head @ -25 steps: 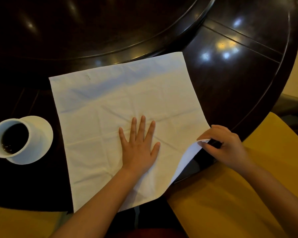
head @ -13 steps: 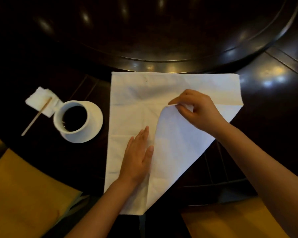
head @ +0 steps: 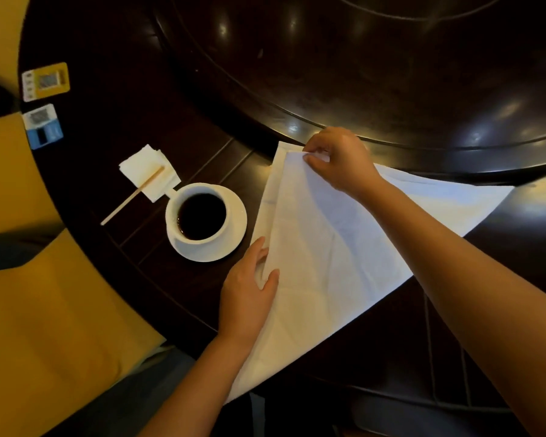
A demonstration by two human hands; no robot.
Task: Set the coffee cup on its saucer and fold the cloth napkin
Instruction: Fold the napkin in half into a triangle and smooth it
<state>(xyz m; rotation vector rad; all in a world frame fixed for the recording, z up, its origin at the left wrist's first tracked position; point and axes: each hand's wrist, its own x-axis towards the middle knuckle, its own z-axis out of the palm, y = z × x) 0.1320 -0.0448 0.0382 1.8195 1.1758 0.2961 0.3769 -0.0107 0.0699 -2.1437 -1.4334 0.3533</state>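
A white cloth napkin (head: 328, 257) lies on the dark round table (head: 158, 279), folded over into a triangle. My right hand (head: 341, 159) pinches the folded-over corner at the napkin's far left corner. My left hand (head: 249, 291) rests flat on the napkin's left edge, its fingertips tucked under the top layer. To the left of the napkin a white coffee cup (head: 199, 216) full of black coffee stands on its white saucer (head: 230, 241).
A wooden stir stick (head: 130, 197) lies across small white paper packets (head: 148, 171) beyond the cup. Two small cards, a yellow card (head: 46, 80) and a blue card (head: 43, 126), sit at the table's far left edge. Yellow seat cushions (head: 51, 326) flank the table. A raised turntable (head: 391, 74) fills the centre.
My right hand has carried the napkin's corner across to the far left corner, making a triangle. My left hand slid from the middle to the left edge. The view swung left.
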